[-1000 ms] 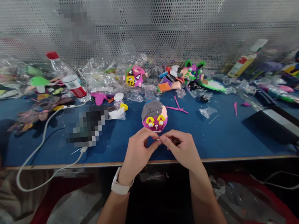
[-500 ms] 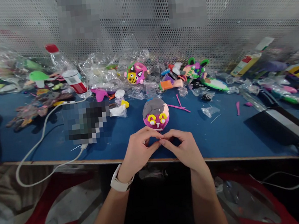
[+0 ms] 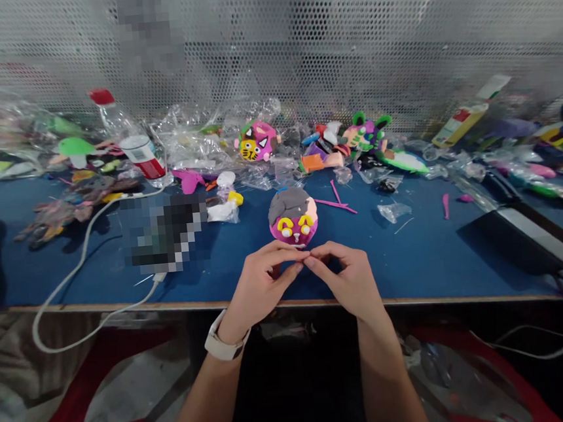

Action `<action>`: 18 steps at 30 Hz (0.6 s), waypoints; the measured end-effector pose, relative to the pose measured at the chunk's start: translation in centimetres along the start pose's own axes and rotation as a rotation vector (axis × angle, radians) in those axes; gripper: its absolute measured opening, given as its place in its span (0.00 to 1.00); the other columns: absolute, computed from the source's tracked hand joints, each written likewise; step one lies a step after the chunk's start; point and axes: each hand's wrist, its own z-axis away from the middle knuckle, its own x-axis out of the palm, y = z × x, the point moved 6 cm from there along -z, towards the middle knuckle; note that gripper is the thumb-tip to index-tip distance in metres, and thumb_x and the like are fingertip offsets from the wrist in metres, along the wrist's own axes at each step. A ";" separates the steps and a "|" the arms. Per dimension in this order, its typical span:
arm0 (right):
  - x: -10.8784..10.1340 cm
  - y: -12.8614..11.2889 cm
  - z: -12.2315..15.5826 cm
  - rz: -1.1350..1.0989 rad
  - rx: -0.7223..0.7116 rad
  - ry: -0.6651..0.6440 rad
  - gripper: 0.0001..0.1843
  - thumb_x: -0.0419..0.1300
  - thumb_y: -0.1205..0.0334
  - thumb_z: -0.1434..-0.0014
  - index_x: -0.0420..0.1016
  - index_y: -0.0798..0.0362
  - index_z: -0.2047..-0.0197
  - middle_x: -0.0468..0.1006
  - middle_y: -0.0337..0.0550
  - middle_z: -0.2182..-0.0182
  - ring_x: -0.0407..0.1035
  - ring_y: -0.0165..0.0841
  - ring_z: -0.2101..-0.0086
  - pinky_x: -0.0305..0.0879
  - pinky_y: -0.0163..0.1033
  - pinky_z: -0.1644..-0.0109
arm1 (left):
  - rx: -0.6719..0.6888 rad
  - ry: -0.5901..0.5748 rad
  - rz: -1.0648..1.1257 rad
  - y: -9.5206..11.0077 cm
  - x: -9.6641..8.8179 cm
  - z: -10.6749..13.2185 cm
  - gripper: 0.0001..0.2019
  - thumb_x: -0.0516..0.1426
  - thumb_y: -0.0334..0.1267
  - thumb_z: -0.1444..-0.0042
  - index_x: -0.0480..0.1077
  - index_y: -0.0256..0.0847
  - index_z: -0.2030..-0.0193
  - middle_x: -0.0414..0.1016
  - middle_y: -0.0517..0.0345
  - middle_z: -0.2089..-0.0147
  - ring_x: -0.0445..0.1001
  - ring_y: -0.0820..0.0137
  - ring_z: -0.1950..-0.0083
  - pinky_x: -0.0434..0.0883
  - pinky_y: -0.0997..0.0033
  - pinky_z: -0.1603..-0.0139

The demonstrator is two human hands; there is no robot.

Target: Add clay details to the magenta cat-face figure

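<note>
A round clay figure [image 3: 292,217] with a grey top, magenta face and yellow eye rings sits on the blue table [image 3: 423,251]. Just in front of it, my left hand [image 3: 261,285] and my right hand [image 3: 349,278] meet fingertip to fingertip near the table's front edge. Both pinch at the same spot; what lies between the fingertips is too small to make out. A white watch is on my left wrist.
Along the back lie crumpled clear wrappers [image 3: 206,142], a bottle with a red cap [image 3: 124,136], a pink cat-face figure [image 3: 256,142], a green-eared figure [image 3: 366,134] and pink clay strips [image 3: 337,199]. A white cable [image 3: 77,268] hangs over the left edge. A dark flat device [image 3: 530,242] is at right.
My hands have stayed pinched together in front of the clay figure, with only small finger movement. The view has shifted slightly.
</note>
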 end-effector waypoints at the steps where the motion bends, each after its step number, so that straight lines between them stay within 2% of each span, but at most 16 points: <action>1: -0.1 0.1 0.0 -0.004 0.002 0.014 0.06 0.68 0.57 0.35 0.84 0.49 0.63 0.83 0.39 0.69 0.74 0.32 0.69 0.71 0.38 0.61 | 0.003 -0.018 0.010 0.0 0.1 0.0 0.11 0.63 0.35 0.33 0.83 0.49 0.47 0.81 0.55 0.51 0.73 0.75 0.64 0.67 0.76 0.69; 5: -0.5 0.6 0.2 -0.052 0.006 0.056 0.07 0.68 0.57 0.34 0.85 0.49 0.62 0.84 0.39 0.69 0.75 0.33 0.67 0.71 0.39 0.59 | -0.007 -0.134 0.008 0.1 0.6 0.1 0.17 0.62 0.38 0.32 0.78 0.52 0.38 0.79 0.55 0.47 0.71 0.76 0.64 0.66 0.77 0.70; 10: -0.9 1.4 0.3 -0.089 0.035 0.132 0.07 0.68 0.55 0.34 0.86 0.48 0.59 0.84 0.39 0.68 0.76 0.33 0.69 0.72 0.39 0.61 | -0.021 -0.233 -0.047 0.4 1.2 0.2 0.25 0.61 0.37 0.31 0.69 0.55 0.29 0.80 0.60 0.53 0.67 0.77 0.68 0.64 0.75 0.69; 12: -0.9 1.6 0.4 -0.108 0.045 0.144 0.08 0.68 0.54 0.34 0.86 0.47 0.56 0.85 0.39 0.68 0.77 0.33 0.69 0.73 0.39 0.61 | -0.020 -0.238 -0.070 0.6 1.3 0.1 0.26 0.61 0.38 0.31 0.68 0.54 0.28 0.81 0.61 0.53 0.67 0.76 0.67 0.64 0.75 0.68; 15: -0.8 1.7 0.5 -0.110 0.052 0.151 0.08 0.68 0.55 0.35 0.86 0.48 0.56 0.85 0.40 0.68 0.78 0.34 0.69 0.74 0.39 0.60 | -0.031 -0.213 -0.084 0.7 1.3 0.1 0.23 0.60 0.38 0.31 0.71 0.53 0.31 0.82 0.61 0.53 0.67 0.76 0.67 0.64 0.75 0.67; 18: -0.8 1.5 0.6 -0.093 0.049 0.157 0.07 0.68 0.56 0.35 0.86 0.48 0.57 0.85 0.40 0.67 0.78 0.34 0.68 0.74 0.40 0.59 | -0.091 -0.173 -0.065 0.5 1.1 0.2 0.19 0.59 0.39 0.31 0.74 0.49 0.35 0.81 0.62 0.56 0.63 0.78 0.70 0.64 0.75 0.69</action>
